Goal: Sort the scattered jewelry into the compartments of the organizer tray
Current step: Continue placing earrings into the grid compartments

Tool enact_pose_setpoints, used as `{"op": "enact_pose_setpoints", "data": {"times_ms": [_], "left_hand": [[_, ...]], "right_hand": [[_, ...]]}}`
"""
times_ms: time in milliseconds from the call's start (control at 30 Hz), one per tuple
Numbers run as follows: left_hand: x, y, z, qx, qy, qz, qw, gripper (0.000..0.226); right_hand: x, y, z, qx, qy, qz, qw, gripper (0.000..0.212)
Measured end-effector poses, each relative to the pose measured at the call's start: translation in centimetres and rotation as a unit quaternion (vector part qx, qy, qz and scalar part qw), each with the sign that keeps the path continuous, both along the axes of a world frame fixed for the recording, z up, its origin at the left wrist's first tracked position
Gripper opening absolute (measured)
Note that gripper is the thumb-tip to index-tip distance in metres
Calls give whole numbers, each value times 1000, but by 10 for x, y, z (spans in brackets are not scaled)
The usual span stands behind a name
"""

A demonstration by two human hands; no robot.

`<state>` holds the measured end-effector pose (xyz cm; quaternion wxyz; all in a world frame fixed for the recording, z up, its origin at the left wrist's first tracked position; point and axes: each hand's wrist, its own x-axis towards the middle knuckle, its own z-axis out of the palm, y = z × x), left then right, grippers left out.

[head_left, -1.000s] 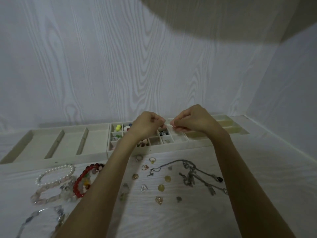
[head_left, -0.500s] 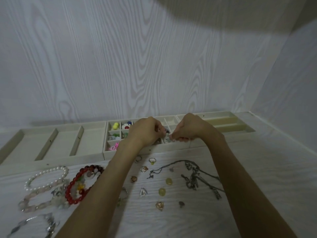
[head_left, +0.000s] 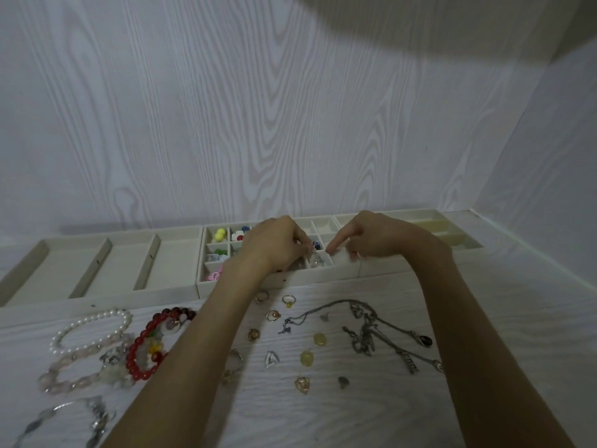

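Across the table (head_left: 484, 318), rings and necklaces are lying unsorted while both hands, left hand (head_left: 274, 244) curled and right hand (head_left: 371, 240) pointing, are hovering over the partly filled organizer tray (head_left: 381, 270); grips unclear.

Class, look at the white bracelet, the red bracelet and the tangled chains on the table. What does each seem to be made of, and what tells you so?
White bracelet: pearl or imitation pearl, going by its round, milky, softly glossy beads.
Red bracelet: glass, resin or polished stone; the beads look translucent with bright highlights.
Chains: metal, silver-grey and dull, with fine links and hanging pendants. The exact alloy cannot be told.
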<state>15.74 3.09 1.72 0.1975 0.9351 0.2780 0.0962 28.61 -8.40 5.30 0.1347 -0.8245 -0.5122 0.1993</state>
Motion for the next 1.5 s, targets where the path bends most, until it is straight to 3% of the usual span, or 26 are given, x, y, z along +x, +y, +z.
{"op": "enact_pose_setpoints", "data": {"times_ms": [267,433,600,800,1000,1233,1400,1500], "left_hand": [[-5,-2,18,25,126,-77,989,40],[-5,-10,17,65,177,-79,979,39],[-2,-12,12,69,190,-89,975,39],[-6,-17,29,69,139,-69,986,34],[-5,-22,23,83,195,-73,974,32],[-5,-18,22,68,168,-58,982,33],[-2,-8,14,82,166,-74,980,38],[4,2,2,71,172,-88,979,40]], "right_hand": [[-3,2,-4,15,-111,51,992,59],[-11,4,-4,-15,-140,58,988,55],[-12,3,-7,-19,-141,51,989,55],[-5,-2,1,-1,-131,37,991,56],[-14,5,-9,-12,-163,33,986,46],[-19,8,-10,-27,-180,48,982,50],[-14,4,-6,47,-194,34,979,50],[-10,4,-8,28,-187,37,981,49]]}}
